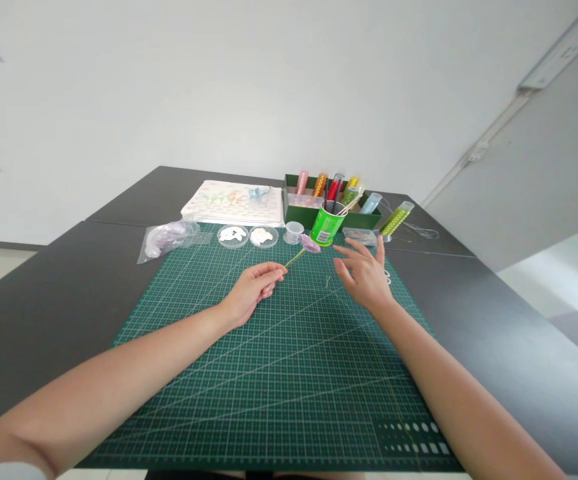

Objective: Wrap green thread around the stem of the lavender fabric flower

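Observation:
Between its thumb and fingertips, my left hand (253,290) pinches the thin green stem of a small artificial flower (310,244). The pale purple bloom points up and to the right, just in front of the green can (327,225). To the right of the bloom, my right hand (363,273) is held over the cutting mat (279,373) with its fingers spread and nothing in them. White scissor-like loops (387,276) show partly behind this hand; the rest of them is hidden. A short snippet of thread (327,282) lies on the mat between the hands.
At the back stands a dark green box (301,215) with several thread spools; a green spool (397,219) stands to its right. Two round dishes (233,237) hold white pieces. A small lidded tub (293,232), clear case (360,237), plastic bag (169,239) and paper stack (233,201) lie around.

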Available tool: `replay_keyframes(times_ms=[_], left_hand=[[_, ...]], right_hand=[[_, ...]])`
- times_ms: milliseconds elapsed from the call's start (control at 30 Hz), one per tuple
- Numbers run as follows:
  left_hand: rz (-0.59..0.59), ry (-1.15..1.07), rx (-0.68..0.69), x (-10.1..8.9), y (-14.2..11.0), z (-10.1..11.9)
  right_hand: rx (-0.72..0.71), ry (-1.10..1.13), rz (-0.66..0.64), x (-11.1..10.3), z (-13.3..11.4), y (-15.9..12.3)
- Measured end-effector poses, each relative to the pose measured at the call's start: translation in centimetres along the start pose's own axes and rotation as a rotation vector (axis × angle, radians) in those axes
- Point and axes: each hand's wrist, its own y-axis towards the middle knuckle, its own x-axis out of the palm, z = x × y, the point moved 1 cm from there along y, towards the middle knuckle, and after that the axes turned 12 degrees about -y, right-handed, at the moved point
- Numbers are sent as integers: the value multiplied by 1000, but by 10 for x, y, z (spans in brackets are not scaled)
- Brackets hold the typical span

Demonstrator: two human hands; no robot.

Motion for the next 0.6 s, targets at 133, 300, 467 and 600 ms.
replay_keyframes(times_ms=[133,300,467,600], left_hand=[[-17,2,3,-1,0,0],[-17,-3,6,0,-1,1],[-20,-4,4,0,-1,0],[-28,9,17,1,0,1]], right_hand=[[40,127,52,13,11,-1],[196,94,105,23,17,-3],[284,68,41,23,21,-3],[225,164,15,18,4,-2]])
